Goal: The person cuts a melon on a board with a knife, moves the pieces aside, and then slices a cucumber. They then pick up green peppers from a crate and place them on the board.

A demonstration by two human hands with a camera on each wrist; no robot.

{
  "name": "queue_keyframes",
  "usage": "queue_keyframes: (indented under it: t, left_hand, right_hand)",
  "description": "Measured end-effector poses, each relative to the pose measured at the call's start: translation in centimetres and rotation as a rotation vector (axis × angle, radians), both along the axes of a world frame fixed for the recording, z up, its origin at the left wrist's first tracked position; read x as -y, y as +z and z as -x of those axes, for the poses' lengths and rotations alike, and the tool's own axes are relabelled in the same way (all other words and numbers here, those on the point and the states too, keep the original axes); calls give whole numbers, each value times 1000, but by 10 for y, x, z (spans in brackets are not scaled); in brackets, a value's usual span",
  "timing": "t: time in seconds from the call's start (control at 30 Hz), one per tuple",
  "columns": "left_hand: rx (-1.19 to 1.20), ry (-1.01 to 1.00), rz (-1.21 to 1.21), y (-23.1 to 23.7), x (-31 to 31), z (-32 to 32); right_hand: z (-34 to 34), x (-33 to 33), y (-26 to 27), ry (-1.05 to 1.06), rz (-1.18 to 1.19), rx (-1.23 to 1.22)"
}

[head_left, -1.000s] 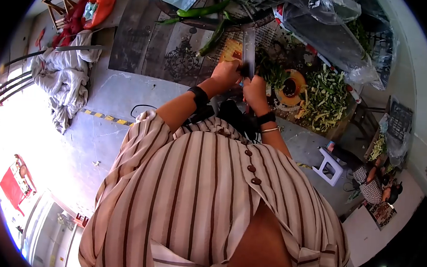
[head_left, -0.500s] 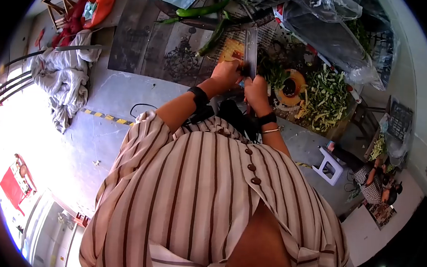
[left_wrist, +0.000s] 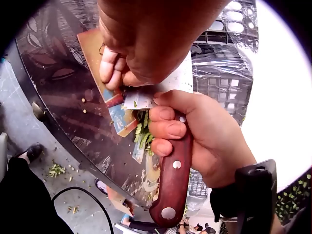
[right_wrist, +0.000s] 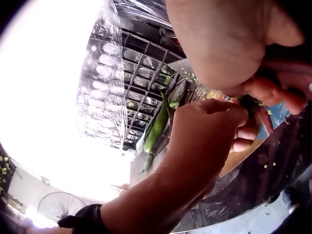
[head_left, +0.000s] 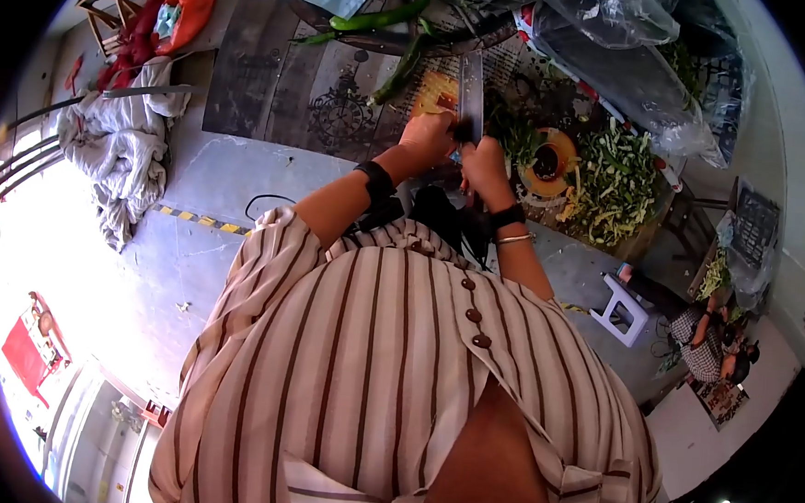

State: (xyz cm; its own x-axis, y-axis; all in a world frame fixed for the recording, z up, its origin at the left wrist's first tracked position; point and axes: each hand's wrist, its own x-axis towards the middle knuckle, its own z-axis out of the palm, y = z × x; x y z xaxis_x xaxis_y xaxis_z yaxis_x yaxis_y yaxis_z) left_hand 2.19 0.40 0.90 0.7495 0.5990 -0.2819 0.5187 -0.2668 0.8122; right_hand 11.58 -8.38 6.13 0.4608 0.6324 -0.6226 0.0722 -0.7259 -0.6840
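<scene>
My right hand (head_left: pixel 486 169) grips a broad-bladed kitchen knife (head_left: pixel 471 85) by its red-brown riveted handle (left_wrist: pixel 175 175). In the left wrist view its thumb lies at the base of the blade. Beside the blade, my left hand (head_left: pixel 425 135) has its fingers curled in and pinches a small dark piece of vegetable (head_left: pixel 463 131), mostly hidden by the fingers; I cannot tell its kind. Green cut strips (left_wrist: pixel 142 131) lie by the blade in the left wrist view. A long green pepper (head_left: pixel 385 17) lies beyond the left hand, and a heap of cut green strips (head_left: pixel 614 186) lies to the right.
The dark patterned table (head_left: pixel 274 87) extends left of the hands. Clear plastic bags (head_left: pixel 616 71) and black crates (right_wrist: pixel 146 68) stand along its far side. A white stool (head_left: pixel 620 311) is on the floor at right, near another person (head_left: pixel 696 348). Grey cloth (head_left: pixel 128 142) hangs at left.
The right wrist has shifted slightly right and the knife blade has tilted a little back and forth. The left hand stays nearly in place beside it.
</scene>
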Motion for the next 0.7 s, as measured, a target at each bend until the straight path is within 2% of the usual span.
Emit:
queue_keyframes:
  t: [0.07, 0.17, 0.27, 0.43, 0.5, 0.63, 0.67, 0.7]
  left_hand:
    - [-2, -11, -22, -4, 0, -1]
    - [-36, -42, -57, -4, 0, -1]
    - [-34, -34, -69, -16, 2, -3]
    - [-49, 33, -17, -5, 2, -3]
    - [37, 89, 12, 3, 2, -1]
    - [-14, 79, 63, 2, 2, -1]
    - [6, 5, -29, -10, 1, 0]
    - [23, -66, -122, -3, -4, 1]
  right_hand:
    - [-1, -3, -3, -13, 12, -14]
    - [0, -8, -14, 69, 70, 88]
    - [-1, -12, -17, 77, 0, 153]
    - [-5, -7, -23, -102, -88, 49]
    - [-7, -5, -22, -101, -128, 73]
    - [-10, 2, -8, -90, -123, 77]
    - [-9, 1, -6, -81, -95, 90]
    - [-9, 1, -4, -82, -101, 89]
